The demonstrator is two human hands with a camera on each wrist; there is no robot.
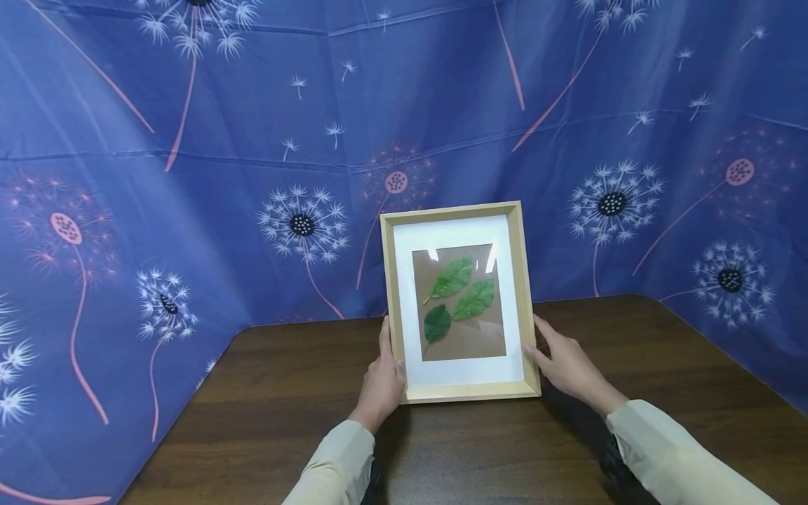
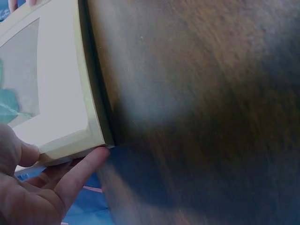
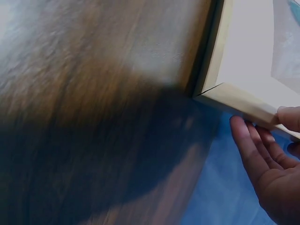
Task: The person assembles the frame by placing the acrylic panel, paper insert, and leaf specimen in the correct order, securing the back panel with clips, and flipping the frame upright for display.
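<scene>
A light wooden picture frame (image 1: 530, 337) stands nearly upright, tilted slightly, over the brown table. Inside its white mat (image 1: 463, 372) lie three green leaves (image 1: 475, 300) on a brown backing, with bright reflections on the clear front. My left hand (image 1: 381, 382) grips the frame's left side low down; in the left wrist view its thumb is at the front and its fingers lie along the outer edge. On the opposite side my right hand (image 1: 571, 368) holds the frame, thumb on the front, fingers (image 3: 248, 145) against the side and partly hidden behind it.
The dark wood-grain table (image 1: 278, 393) spreads around the frame. Behind it and along both sides hangs a blue cloth (image 1: 221, 210) printed with dandelions. Shadows of the hands and frame fall on the table.
</scene>
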